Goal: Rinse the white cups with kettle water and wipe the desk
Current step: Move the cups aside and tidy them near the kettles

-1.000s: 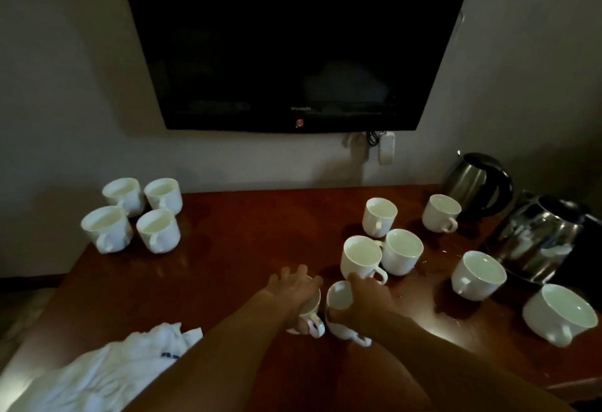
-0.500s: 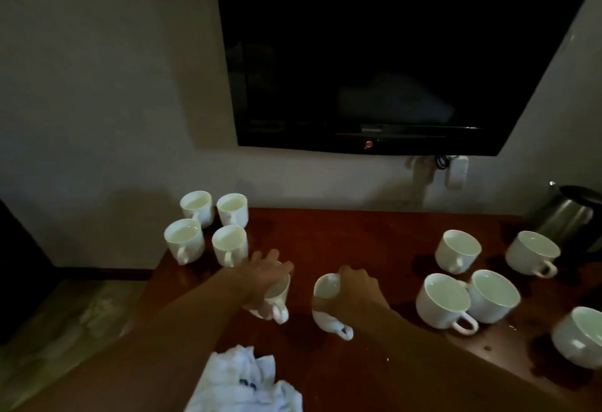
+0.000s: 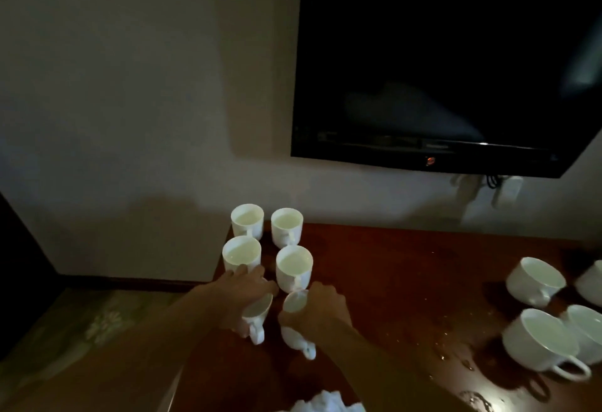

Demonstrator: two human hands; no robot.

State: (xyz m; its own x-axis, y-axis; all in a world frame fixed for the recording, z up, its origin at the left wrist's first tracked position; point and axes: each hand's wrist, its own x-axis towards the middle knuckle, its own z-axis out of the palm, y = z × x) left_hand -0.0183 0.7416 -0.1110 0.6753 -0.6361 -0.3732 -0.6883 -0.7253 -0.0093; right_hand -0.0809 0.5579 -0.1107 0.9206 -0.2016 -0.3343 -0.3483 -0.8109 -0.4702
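- Head view, dim and soft: both hands reach to the far left of the desk, each carrying a white cup.
- Left hand is closed over the top of the left cup, fingers wrapped round its rim, handle pointing near.
- Right hand is closed round the right cup, which tilts with its mouth toward the far left and its handle hanging near.
- Both cups sit just near of a block of four cups standing upright in two rows at the far-left corner; the right cup is close to the near-right one of the block, possibly touching, though the gloom makes that hard to judge.
- More cups stand well apart at the right edge, with water drops spread over the wood between.
- A white cloth lies at the near edge.
- Step in hand, as I judge it: adding two cups to the left group, likely as a third row.
- Next move calls for righting the tilted cup, setting both down without knocking the block, then letting go and going right for more; wiping the wet desk is not yet begun.
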